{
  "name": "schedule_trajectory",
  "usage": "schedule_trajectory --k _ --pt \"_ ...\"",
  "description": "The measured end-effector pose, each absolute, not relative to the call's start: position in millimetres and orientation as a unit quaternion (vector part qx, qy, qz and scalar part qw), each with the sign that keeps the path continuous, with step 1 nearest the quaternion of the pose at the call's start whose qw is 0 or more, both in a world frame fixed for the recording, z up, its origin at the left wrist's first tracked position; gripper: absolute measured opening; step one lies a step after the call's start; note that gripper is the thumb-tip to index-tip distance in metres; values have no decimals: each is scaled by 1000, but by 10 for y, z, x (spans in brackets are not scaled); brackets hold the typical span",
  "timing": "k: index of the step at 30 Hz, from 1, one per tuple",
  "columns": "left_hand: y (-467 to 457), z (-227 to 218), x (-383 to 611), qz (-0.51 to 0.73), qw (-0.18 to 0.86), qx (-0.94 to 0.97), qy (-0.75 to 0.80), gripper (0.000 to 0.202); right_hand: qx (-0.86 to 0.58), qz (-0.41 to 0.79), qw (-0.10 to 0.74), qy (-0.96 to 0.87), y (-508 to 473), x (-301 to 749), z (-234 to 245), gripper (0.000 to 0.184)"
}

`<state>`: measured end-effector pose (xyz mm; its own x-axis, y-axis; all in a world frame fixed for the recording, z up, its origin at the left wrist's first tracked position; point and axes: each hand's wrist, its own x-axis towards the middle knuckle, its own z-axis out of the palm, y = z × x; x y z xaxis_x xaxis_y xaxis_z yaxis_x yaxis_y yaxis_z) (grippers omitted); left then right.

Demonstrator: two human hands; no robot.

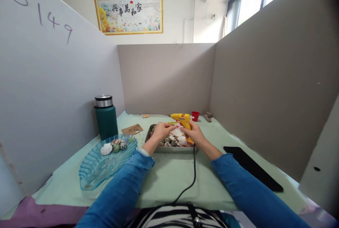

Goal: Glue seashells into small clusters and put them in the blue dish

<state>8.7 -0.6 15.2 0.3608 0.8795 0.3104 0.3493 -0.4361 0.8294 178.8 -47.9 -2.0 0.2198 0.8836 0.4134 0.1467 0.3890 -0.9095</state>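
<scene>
Striped clothing (169, 219) fills the near edge, and from it a black cord (194, 171) climbs to the grip. The right hand (197, 135) is wrapped tight round the handle of a yellow glue gun (182, 118), with the nozzle aimed left at the left hand (161, 131). That hand's fingers are drawn together just off the tip; whether they pinch a shell I cannot tell. Both hands hover directly over a metal tray (148, 133) heaped with shells (174, 139), probably so that pieces are within reach and drips fall there. Left of the grip and nearer the person lies a blue glass dish (95, 175) holding a few shells at its far end. Beyond it stands a green flask (106, 120), with a cardboard tag (132, 129) between flask and tray. Just behind the gun sits a small red cup (195, 115). Right of the grip a black pad (251, 168) lies on the green table cover (164, 185).
</scene>
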Motion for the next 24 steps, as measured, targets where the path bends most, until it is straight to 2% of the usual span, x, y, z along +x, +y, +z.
schedule_trajectory --k 5,14,24 --pt "7 132 101 395 383 752 363 33 -468 292 625 -553 -466 1795 -34 36" --pt "-10 156 97 400 423 720 378 30 -453 293 635 -553 -445 1829 -58 34" --pt "79 40 76 381 444 733 348 41 -452 342 609 -555 -484 1808 -33 36"
